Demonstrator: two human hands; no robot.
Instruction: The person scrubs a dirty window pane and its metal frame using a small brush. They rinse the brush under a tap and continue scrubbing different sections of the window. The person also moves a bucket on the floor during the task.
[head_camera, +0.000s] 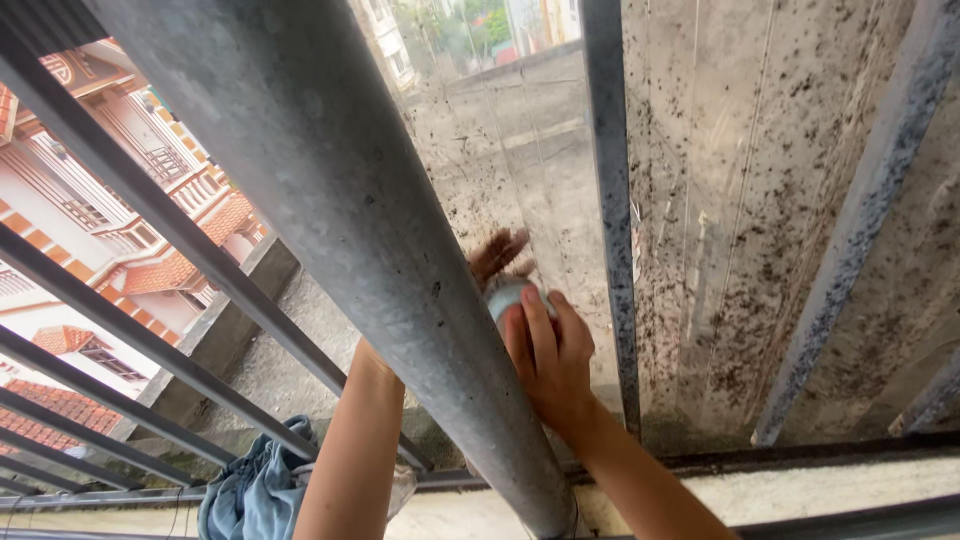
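Partly hidden, pale blue-white rounded object (505, 293) under right hand (550, 355).

Matt galvanised metal pipe (350, 220), rough speckled concrete wall (760, 200)

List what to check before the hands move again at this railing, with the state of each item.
1. Right hand gripping the small pale object: ok.
2. Left hand in clear view: not ok, the thick metal pipe hides most of it.
3. What the pale object is: cannot tell.
4. Both arms past the railing bars: ok.
5. Blue cloth lying on the ledge: ok.
6. Wall clean: not ok, dark specks.
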